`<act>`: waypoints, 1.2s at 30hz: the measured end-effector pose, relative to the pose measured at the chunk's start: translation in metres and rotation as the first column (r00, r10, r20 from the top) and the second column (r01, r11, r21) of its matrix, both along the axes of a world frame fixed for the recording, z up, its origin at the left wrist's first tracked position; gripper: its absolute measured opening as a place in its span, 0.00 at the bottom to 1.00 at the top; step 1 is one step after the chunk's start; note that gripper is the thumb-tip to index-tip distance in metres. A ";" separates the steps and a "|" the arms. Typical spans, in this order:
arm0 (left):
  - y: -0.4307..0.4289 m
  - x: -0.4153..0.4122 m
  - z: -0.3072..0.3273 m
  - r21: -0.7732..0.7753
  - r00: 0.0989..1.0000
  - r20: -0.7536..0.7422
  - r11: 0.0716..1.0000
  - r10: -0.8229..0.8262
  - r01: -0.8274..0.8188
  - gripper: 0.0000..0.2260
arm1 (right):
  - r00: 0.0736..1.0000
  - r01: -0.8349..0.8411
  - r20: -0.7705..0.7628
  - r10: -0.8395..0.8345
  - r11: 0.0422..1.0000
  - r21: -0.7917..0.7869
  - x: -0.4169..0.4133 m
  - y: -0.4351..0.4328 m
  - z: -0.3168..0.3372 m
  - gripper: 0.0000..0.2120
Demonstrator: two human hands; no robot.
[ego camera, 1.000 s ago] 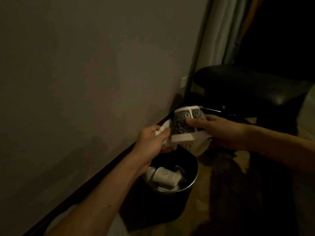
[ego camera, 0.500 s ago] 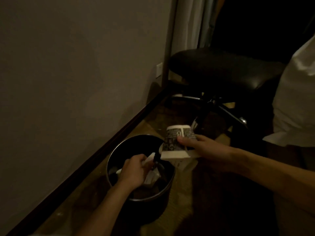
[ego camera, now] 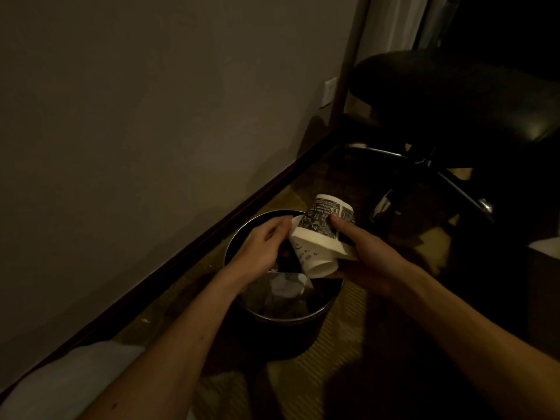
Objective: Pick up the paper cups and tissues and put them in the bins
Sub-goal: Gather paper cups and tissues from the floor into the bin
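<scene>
Right hand (ego camera: pixel 372 256) grips nested paper cups (ego camera: pixel 318 234) above the far right edge of the black bin (ego camera: pixel 288 321). Left hand (ego camera: pixel 260 247) touches them; whether it grasps is unclear. Dropped from here, they could strike the rim and tumble outside.

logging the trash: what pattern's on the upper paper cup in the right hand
Printed paper cup: black with white doodles, white rims; head view.

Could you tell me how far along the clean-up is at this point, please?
Done: crumpled tissue lies in the bin. In hand: the right hand grips the stacked paper cups over the bin; the left hand is at their rim, grip unclear. Left: dropping the cups in.
</scene>
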State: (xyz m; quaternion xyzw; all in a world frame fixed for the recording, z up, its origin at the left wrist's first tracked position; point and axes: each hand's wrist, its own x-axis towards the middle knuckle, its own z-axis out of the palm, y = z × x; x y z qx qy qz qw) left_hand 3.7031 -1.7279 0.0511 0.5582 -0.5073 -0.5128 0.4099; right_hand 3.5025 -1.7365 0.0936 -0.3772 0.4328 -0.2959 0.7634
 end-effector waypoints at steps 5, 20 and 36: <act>0.005 0.002 0.014 -0.060 0.995 -0.100 0.998 0.000 -0.006 0.10 | 0.993 -0.044 0.111 0.036 0.997 0.065 0.016 0.000 -0.002 0.28; 0.026 0.032 -0.015 -0.229 0.533 0.837 0.965 0.126 0.131 0.14 | 0.947 0.085 -0.274 -0.167 0.954 -0.286 0.017 -0.007 -0.013 0.06; 0.029 0.028 0.006 -0.239 0.860 0.510 0.957 -0.019 0.163 0.16 | 0.571 -0.666 -0.809 -0.137 0.498 -0.555 0.027 -0.001 -0.010 0.20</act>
